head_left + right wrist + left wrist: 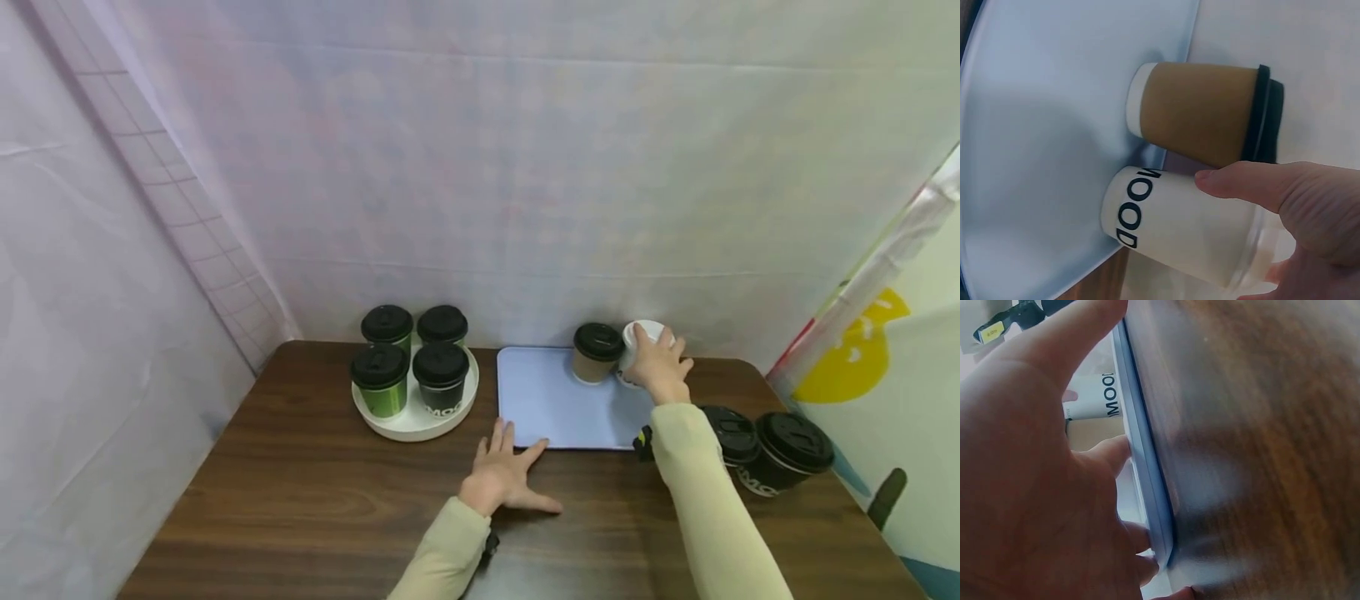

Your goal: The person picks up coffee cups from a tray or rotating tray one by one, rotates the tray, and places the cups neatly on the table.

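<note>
My right hand [658,367] holds a white paper cup [1179,209] with a white lid, thumb along one side and fingers round the other. The cup stands at the far right corner of a light blue rectangular tray [540,408]. Just left of it, a brown paper cup [596,367] with a black lid is upright on the tray. My left hand [502,479] is spread at the tray's front left edge. In the left wrist view, its fingertips touch the tray rim [1141,450].
A round white tray [415,433] to the left carries several green and black lidded cups [381,398]. Two black lidded cups [780,458] stand near the table's right edge, one partly behind my right sleeve. A white curtain [525,208] hangs behind the wooden table [300,483].
</note>
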The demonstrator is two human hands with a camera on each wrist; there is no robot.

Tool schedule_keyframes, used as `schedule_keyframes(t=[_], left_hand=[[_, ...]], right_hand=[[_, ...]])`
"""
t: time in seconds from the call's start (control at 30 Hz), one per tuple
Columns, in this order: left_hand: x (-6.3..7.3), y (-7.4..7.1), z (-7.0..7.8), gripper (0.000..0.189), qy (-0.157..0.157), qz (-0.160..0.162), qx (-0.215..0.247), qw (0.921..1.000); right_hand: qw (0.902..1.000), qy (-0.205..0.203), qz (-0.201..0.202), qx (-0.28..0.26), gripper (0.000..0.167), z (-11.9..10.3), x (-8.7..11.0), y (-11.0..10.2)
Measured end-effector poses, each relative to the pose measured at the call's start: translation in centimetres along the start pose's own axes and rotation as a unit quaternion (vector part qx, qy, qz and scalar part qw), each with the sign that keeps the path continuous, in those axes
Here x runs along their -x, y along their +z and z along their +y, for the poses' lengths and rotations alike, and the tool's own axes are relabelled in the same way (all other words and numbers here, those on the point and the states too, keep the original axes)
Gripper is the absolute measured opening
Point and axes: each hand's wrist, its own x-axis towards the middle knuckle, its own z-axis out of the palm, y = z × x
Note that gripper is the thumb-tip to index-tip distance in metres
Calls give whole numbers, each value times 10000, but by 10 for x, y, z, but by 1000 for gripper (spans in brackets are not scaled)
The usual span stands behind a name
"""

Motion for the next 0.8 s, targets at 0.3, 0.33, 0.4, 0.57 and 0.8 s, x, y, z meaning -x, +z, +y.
schedule_keyframes(t=[0.3,0.33,0.4,0.57,0.8], left_hand=[[0,0,2,102,-63,20,-82,9999],[0,0,2,102,-65,16,-97,9999],[1,0,2,102,-65,13,-119,9999],[1,0,2,102,-71,30,-130,9999],[-2,1,1,102,-79,36,-152,9998]], right_hand=[[9997,-77,31,-217,87,4,-5,3],[9996,-84,87,-245,85,3,-5,3],[9993,-78,188,-317,81,2,-5,3],[9985,-57,362,-398,73,0,-11,0],[9991,-121,329,-248,67,-2,-17,-7]])
